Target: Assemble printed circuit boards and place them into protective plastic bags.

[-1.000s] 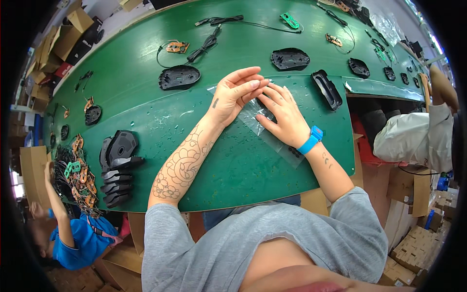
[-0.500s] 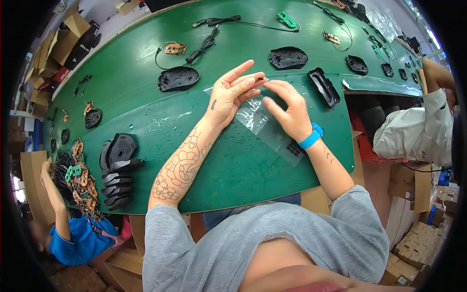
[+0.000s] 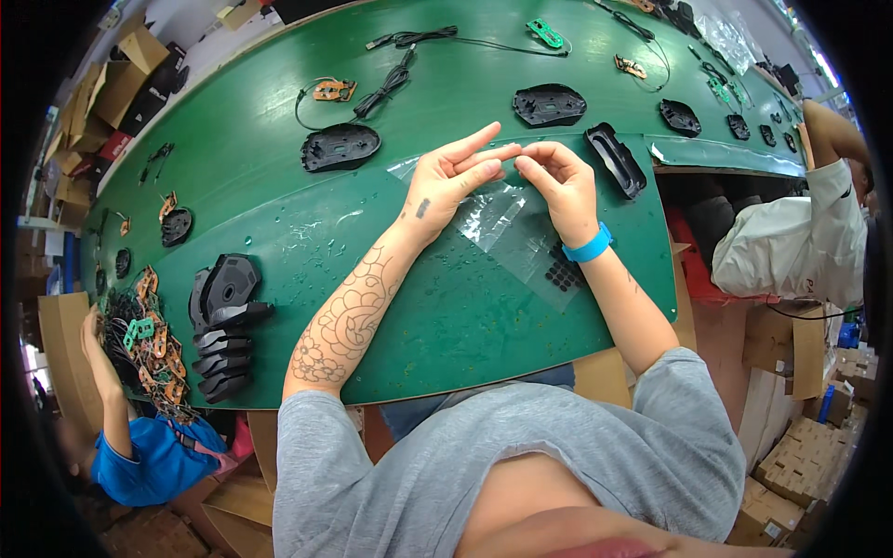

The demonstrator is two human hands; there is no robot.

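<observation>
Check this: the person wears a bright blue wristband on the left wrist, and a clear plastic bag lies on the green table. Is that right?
Not quite: the head view shows the bright blue wristband on the right wrist. The clear plastic bag does lie on the green table.

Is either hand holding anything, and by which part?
Cannot be told: the left hand and right hand are close at the fingertips; anything pinched there is hidden or too small.
</observation>
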